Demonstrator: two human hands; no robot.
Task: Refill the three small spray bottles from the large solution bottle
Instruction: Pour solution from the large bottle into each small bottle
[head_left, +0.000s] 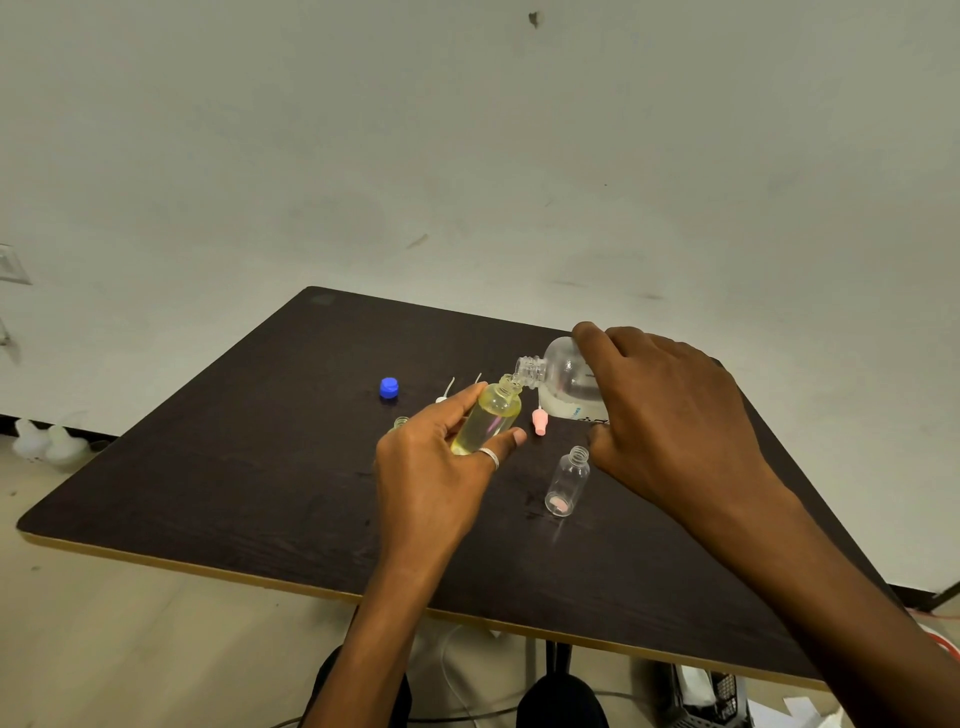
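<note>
My left hand (431, 457) grips a small yellow spray bottle (491, 415), tilted, with its open neck up to the right. My right hand (670, 410) holds the large clear solution bottle (563, 382) tipped over, its open mouth touching the small bottle's neck. An uncapped clear small bottle (567, 482) stands on the dark table (260, 467) between my hands. Just the neck of a third small bottle (400, 422) peeks out behind my left hand. A pink spray top (540, 420) and white spray tops (445, 393) lie on the table.
A blue cap (388, 387) sits on the table to the left of the bottles. The table's pale front edge (208, 569) runs diagonally below my arms. White plastic containers (47, 441) stand on the floor at far left. A dark crate (711, 696) is under the table.
</note>
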